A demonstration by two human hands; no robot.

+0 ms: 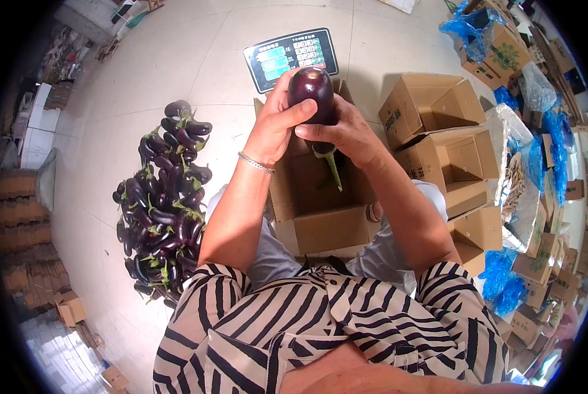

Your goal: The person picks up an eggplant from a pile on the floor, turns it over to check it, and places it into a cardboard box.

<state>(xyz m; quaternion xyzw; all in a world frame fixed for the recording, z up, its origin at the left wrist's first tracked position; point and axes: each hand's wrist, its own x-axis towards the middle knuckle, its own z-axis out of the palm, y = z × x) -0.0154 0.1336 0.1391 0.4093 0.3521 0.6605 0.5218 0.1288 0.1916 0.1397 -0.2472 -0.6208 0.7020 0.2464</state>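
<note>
Between my two hands I hold a glossy dark purple eggplant [311,91], its rounded end up and its green stem pointing down toward me. My left hand [277,120] wraps its left side, thumb across the front. My right hand [350,130] grips the lower right side, with the thumb on the front. Below both hands stands an open cardboard box [328,231] between my knees; the part of its inside that shows holds nothing I can make out. Just beyond the box is a digital weighing scale display [274,61] with lit screens and a keypad.
A heap of eggplants [168,216] lies on the tiled floor [92,162] at my left. Several open cardboard boxes [434,106] line up at my right. Past them are a white foam box [513,182], blue plastic bags [503,280] and more cartons. Stacked cardboard [23,212] is at far left.
</note>
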